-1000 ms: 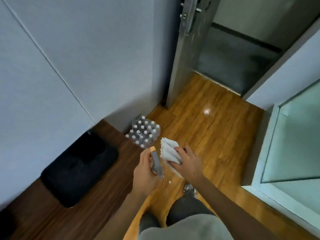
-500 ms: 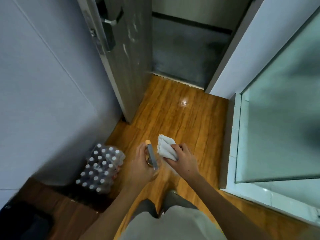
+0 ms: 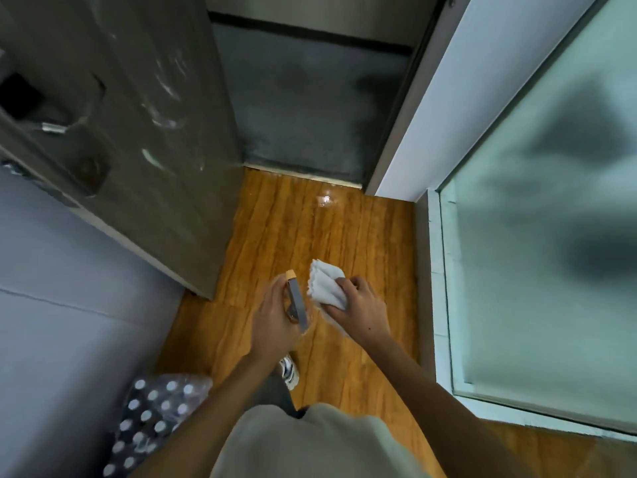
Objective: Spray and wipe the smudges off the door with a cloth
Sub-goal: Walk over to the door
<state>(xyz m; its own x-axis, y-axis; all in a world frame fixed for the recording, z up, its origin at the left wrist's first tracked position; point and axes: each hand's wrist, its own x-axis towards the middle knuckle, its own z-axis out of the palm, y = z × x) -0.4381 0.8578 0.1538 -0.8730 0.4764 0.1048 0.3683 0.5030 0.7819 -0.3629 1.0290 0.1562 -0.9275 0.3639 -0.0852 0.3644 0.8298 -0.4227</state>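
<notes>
Two hands: left (image 3: 275, 313) round spray bottle (image 3: 297, 305), right (image 3: 358, 307) round cloth (image 3: 325, 286).

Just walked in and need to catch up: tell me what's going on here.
A person stands on a wooden floor by an open grey door whose face shows pale smudges. The left hand holds a small spray bottle with an orange tip; the right hand grips a folded white cloth. Both are held low, away from the door, so no spraying or wiping is under way. A pack of bottles sits at lower left.
</notes>
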